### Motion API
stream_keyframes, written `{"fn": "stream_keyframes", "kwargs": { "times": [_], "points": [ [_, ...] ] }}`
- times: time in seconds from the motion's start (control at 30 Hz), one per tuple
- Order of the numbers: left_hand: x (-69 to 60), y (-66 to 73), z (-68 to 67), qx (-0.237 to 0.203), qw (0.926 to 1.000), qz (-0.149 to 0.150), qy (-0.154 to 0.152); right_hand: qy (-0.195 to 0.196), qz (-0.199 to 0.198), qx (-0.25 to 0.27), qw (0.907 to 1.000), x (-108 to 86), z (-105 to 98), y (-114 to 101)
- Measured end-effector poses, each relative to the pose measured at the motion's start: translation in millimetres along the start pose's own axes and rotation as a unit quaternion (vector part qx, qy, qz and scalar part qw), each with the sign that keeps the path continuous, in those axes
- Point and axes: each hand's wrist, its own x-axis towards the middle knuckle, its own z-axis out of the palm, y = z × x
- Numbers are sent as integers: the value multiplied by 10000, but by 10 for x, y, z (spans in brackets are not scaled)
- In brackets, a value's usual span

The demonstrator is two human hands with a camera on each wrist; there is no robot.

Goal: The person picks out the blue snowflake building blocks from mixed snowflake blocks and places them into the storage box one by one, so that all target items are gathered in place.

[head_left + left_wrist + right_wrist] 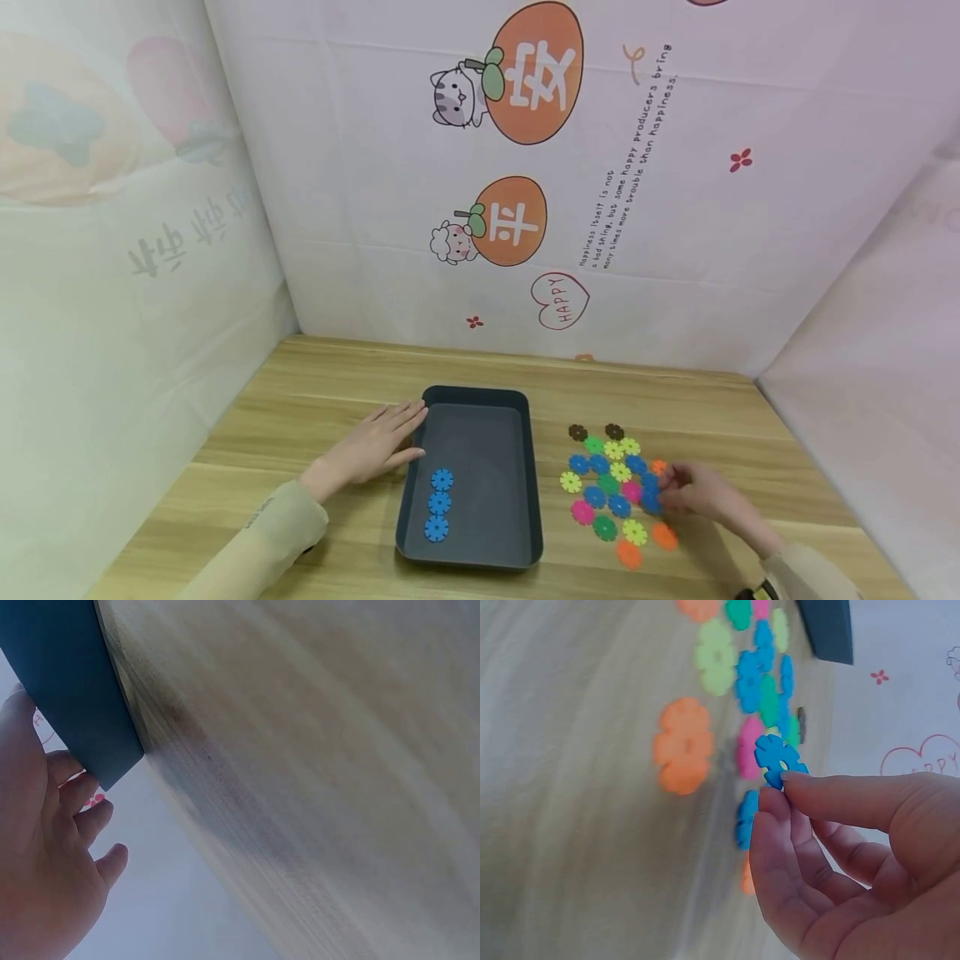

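Note:
My right hand [703, 493] pinches a blue notched plastic disc [769, 754], a snowflake-shaped building piece, between thumb and fingertips. In the right wrist view the disc is held above the table, tilted, with other pieces behind it. My left hand [372, 446] rests against the left side of a dark grey tray [483, 467], its fingers extended and touching the rim. Within the tray, three blue discs [438, 503] form a column along the left side. The left wrist view shows this hand [60, 832] beside the tray's outer wall [67, 682].
Right of the tray, loose discs in several colours lie spread over the wooden table [337, 375], including a pink disc [582, 512], an orange disc [628, 554] and a brown disc [577, 432]. A printed fabric wall [375, 208] stands behind the table, with side walls left and right.

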Motion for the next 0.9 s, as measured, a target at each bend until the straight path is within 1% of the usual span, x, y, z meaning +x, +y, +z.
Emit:
{"fn": "stream_keyframes", "kwargs": {
  "times": [0.1,0.17,0.4,0.5,0.67,0.9],
  "points": [
    [0,0,0,-8,10000,-14,5,70,-158,98,9998,40,-8,-84],
    [0,2,0,-37,10000,-10,14,124,-319,65,9994,71,0,-173],
    [5,3,14,-111,9999,-6,43,45,-443,-169,9989,254,84,-607],
    [2,-2,19,-118,9999,-23,29,33,-564,-188,9982,373,145,-785],
    [0,-8,20,-130,9999,-23,37,26,-655,-98,9978,591,265,-1066],
    [-1,-3,13,-83,10000,-24,9,-35,-745,-51,9972,844,487,-1315]
  ]
}}
